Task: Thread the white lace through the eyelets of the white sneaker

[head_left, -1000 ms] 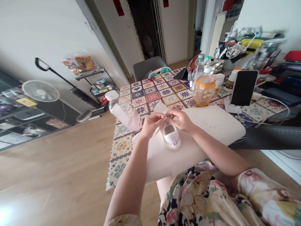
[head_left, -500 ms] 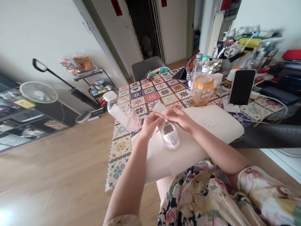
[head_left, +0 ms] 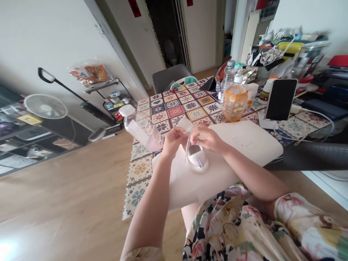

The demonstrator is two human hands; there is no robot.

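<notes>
At the shoe [head_left: 198, 160], hands [head_left: 173, 142] [head_left: 207, 139] close together

You are having your tightest squeeze on the left: the white-capped clear bottle [head_left: 144, 130] is standing just beside your left hand [head_left: 174, 140], blocking a low sideways pass. Below and between your hands, the white shoe [head_left: 198, 159] is filling the gap, its lace [head_left: 187, 149] dangling. Right of your right hand [head_left: 206, 138], the flat white mat [head_left: 252, 141] is leaving a broad low lane; the upright phone [head_left: 281, 99] and a curving white cable [head_left: 323, 115] are lying beyond its right end. The orange-labelled bottle [head_left: 235, 103] is rising past the mat's far edge. Between both bottles, the patterned worktop [head_left: 196, 114] is giving you passage forward toward the red-handled scissors [head_left: 175, 90].
</notes>
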